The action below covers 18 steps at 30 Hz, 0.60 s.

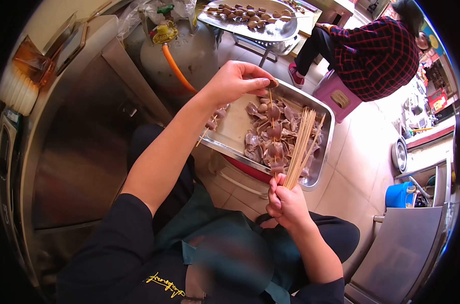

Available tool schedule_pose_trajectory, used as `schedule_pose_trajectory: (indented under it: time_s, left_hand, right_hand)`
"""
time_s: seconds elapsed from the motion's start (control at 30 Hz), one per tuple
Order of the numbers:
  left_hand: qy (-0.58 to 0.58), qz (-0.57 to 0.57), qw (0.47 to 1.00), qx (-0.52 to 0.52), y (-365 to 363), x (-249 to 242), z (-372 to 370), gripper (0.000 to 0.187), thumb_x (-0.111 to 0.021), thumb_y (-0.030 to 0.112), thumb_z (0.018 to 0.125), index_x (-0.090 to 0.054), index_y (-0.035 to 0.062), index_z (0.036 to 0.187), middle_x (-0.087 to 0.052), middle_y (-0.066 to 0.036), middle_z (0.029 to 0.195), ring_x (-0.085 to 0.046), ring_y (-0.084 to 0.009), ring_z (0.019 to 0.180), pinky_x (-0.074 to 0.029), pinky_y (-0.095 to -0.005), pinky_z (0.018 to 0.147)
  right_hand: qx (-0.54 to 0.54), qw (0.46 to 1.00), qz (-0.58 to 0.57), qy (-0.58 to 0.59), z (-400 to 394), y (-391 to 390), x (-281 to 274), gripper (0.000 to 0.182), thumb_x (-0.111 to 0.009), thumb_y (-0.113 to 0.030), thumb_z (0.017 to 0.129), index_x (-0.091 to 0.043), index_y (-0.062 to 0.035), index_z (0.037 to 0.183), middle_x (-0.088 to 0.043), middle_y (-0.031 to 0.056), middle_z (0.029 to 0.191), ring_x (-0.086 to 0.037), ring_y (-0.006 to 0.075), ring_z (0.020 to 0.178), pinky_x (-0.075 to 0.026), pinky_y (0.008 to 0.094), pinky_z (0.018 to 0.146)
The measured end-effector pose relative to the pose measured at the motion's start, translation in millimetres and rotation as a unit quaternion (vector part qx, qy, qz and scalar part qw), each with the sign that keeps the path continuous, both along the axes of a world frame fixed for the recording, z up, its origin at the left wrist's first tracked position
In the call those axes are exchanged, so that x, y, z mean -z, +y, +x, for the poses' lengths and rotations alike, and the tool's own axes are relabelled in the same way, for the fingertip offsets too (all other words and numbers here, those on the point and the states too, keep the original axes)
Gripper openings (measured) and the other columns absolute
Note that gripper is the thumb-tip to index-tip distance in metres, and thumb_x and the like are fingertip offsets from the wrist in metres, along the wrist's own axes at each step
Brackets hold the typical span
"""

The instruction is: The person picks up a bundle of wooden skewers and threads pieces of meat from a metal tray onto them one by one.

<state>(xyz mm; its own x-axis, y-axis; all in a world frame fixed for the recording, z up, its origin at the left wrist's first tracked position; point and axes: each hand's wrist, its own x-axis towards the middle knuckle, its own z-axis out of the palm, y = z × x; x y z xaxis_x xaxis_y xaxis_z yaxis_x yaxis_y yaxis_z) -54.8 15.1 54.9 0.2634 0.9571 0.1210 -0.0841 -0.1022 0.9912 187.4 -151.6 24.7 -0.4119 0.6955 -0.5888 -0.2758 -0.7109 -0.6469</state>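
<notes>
My right hand (287, 203) is closed around a bundle of thin bamboo skewers (302, 152) and the lower end of one loaded skewer. Several pinkish-brown meat pieces, which look like gizzards, are threaded on that loaded skewer (274, 133). At its upper tip, my left hand (236, 81) pinches a small dark meat piece (273, 83) between thumb and fingers. Below both hands is a metal tray (234, 130). Loose raw meat pieces (254, 144) are heaped in its right part, and a finished-looking skewer of meat (213, 120) lies at its left side, partly behind my forearm.
A gas cylinder (182, 58) with an orange hose stands at the far left. Beyond the tray, an oval platter (217, 19) holds several loaded skewers. A person in a checked shirt (377, 55) sits on a pink stool (336, 96). Metal cabinets (83, 167) flank me.
</notes>
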Motion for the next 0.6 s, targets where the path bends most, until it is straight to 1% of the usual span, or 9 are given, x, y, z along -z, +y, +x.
schedule_pose_trajectory:
  time_s: [0.07, 0.13, 0.27, 0.33, 0.37, 0.43, 0.6]
  left_hand:
    - [0.003, 0.001, 1.000, -0.002, -0.8, -0.6, 0.4, 0.024, -0.069, 0.011, 0.088, -0.068, -0.0049, 0.106, -0.070, -0.010, 0.098, -0.067, -0.0134, 0.083, -0.056, -0.0239, 0.077]
    - [0.005, -0.003, 1.000, -0.012, -1.2, -0.5, 1.0, 0.022, -0.068, 0.012, 0.090, -0.069, -0.0034, 0.105, -0.071, -0.009, 0.095, -0.067, -0.0122, 0.078, -0.056, -0.0248, 0.073]
    - [-0.012, -0.018, 1.000, -0.004, -1.7, -0.7, 1.7, 0.025, -0.069, 0.015, 0.089, -0.068, -0.0041, 0.105, -0.071, -0.009, 0.096, -0.068, -0.0130, 0.078, -0.057, -0.0253, 0.074]
    - [-0.075, -0.066, 0.995, 0.007, 0.5, 2.7, 1.1, 0.027, -0.071, 0.016, 0.088, -0.068, -0.0046, 0.104, -0.071, -0.009, 0.096, -0.069, -0.0142, 0.079, -0.057, -0.0259, 0.075]
    - [-0.076, -0.066, 0.995, 0.007, 1.1, 3.9, 0.7, 0.027, -0.071, 0.016, 0.088, -0.068, -0.0046, 0.104, -0.071, -0.009, 0.096, -0.069, -0.0142, 0.079, -0.057, -0.0259, 0.075]
    - [-0.111, -0.115, 0.987, 0.012, 1.7, 5.1, -0.4, 0.026, -0.072, 0.015, 0.087, -0.068, -0.0049, 0.103, -0.070, -0.010, 0.096, -0.069, -0.0155, 0.079, -0.058, -0.0265, 0.076]
    - [-0.128, -0.135, 0.982, 0.035, 0.4, 0.5, -5.6, 0.024, -0.072, 0.014, 0.086, -0.069, -0.0046, 0.101, -0.070, -0.009, 0.091, -0.068, -0.0145, 0.079, -0.059, -0.0287, 0.076]
  right_hand:
    - [0.002, 1.000, -0.002, 0.000, 0.1, -0.1, -0.6, 0.014, -0.039, 0.003, 0.085, -0.048, -0.0077, 0.082, -0.040, 0.0000, 0.055, -0.033, 0.0089, 0.042, -0.025, 0.0242, 0.038]
    - [0.009, 1.000, 0.001, 0.003, 0.0, -0.3, -1.1, 0.014, -0.040, 0.003, 0.085, -0.048, -0.0078, 0.082, -0.040, -0.0002, 0.056, -0.033, 0.0087, 0.042, -0.025, 0.0243, 0.038]
    - [0.013, 1.000, 0.006, 0.011, -0.1, -0.7, 2.1, 0.013, -0.040, 0.003, 0.085, -0.048, -0.0079, 0.083, -0.040, -0.0004, 0.056, -0.034, 0.0086, 0.042, -0.026, 0.0242, 0.038]
    - [0.020, 1.000, 0.015, 0.009, -0.9, -1.1, 2.5, 0.013, -0.040, 0.003, 0.085, -0.047, -0.0078, 0.083, -0.040, -0.0003, 0.056, -0.034, 0.0085, 0.043, -0.025, 0.0240, 0.038]
    - [0.020, 1.000, 0.015, 0.008, -1.2, -1.1, 2.0, 0.013, -0.040, 0.003, 0.085, -0.047, -0.0078, 0.083, -0.040, -0.0003, 0.056, -0.034, 0.0085, 0.043, -0.025, 0.0240, 0.038]
    - [0.017, 1.000, 0.022, 0.009, -1.5, -1.2, 0.7, 0.013, -0.040, 0.003, 0.085, -0.047, -0.0076, 0.083, -0.040, -0.0002, 0.056, -0.034, 0.0083, 0.043, -0.025, 0.0238, 0.039]
    - [0.008, 0.999, 0.029, 0.011, 0.4, -0.8, 1.6, 0.012, -0.040, 0.003, 0.085, -0.047, -0.0066, 0.082, -0.041, 0.0007, 0.055, -0.034, 0.0090, 0.042, -0.025, 0.0242, 0.038]
